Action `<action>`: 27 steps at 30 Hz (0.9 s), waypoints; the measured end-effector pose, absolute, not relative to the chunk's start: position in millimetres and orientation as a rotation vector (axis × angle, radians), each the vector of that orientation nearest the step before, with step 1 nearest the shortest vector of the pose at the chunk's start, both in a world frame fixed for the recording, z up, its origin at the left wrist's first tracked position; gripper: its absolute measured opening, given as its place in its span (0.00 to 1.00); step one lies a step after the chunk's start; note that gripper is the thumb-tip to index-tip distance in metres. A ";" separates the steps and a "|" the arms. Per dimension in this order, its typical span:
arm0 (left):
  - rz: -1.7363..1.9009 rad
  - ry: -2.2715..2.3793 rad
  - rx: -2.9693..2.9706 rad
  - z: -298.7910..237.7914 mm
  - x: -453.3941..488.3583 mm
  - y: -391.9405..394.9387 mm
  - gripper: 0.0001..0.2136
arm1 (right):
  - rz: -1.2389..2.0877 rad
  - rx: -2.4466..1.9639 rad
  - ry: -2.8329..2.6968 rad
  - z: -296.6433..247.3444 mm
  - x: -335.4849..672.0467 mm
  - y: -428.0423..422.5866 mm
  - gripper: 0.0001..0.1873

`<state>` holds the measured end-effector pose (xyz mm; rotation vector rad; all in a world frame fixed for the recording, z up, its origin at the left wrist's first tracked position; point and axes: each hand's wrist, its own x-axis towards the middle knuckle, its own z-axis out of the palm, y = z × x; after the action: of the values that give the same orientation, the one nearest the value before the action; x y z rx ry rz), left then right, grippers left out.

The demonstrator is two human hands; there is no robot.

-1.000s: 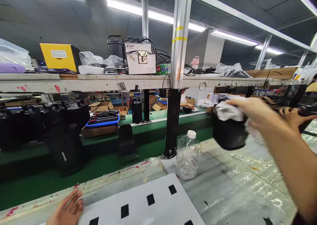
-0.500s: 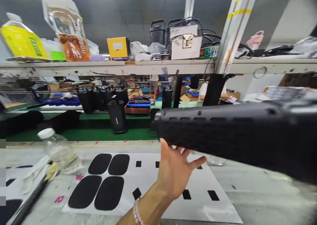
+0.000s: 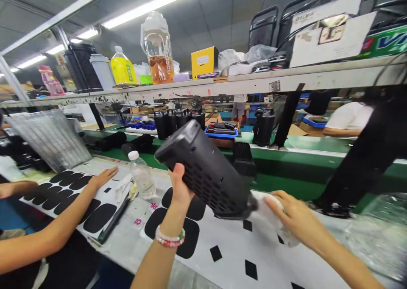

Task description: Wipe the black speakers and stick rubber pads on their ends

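My left hand (image 3: 179, 186) grips a black ribbed speaker housing (image 3: 206, 170) from below and holds it tilted over the bench. My right hand (image 3: 291, 217) holds a white cloth (image 3: 269, 207) pressed to the housing's lower end. Under them lies a white sheet (image 3: 267, 259) with black oval and square pads.
A co-worker's hand (image 3: 103, 177) rests on a second pad sheet (image 3: 68, 193) at the left, beside a clear water bottle (image 3: 142, 175). Black speakers (image 3: 178, 121) stand on the green conveyor (image 3: 295, 162). A cluttered shelf (image 3: 222, 83) runs overhead. A black post (image 3: 362, 162) stands at the right.
The view has swung left. The black housing came down from across the view into my left hand's grip, and my right hand with the cloth is at its lower end.
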<state>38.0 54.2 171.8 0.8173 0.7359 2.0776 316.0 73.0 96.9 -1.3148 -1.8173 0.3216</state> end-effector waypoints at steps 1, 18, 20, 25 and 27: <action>2.177 0.753 0.993 169.6 24.5 58.3 0.47 | 0.155 -1.348 -1.915 89.5 317.5 75.6 0.24; 2.123 1.206 1.921 115.2 -48.5 91.9 0.57 | 0.574 -1.024 -2.698 32.7 82.8 77.2 0.10; 2.133 1.231 1.908 115.9 -49.2 90.2 0.57 | 0.583 -1.047 -2.659 28.4 81.5 78.0 0.07; 2.134 1.196 1.877 118.7 -52.0 94.3 0.56 | 0.593 -1.065 -2.639 29.0 79.2 78.5 0.06; 2.121 1.184 1.868 118.6 -52.9 97.2 0.57 | 0.634 -1.049 -2.644 31.5 79.3 81.1 0.02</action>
<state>-52.9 97.2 118.6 1.8678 1.1835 2.1207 79.3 81.1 31.5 -1.0491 -2.6435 0.6343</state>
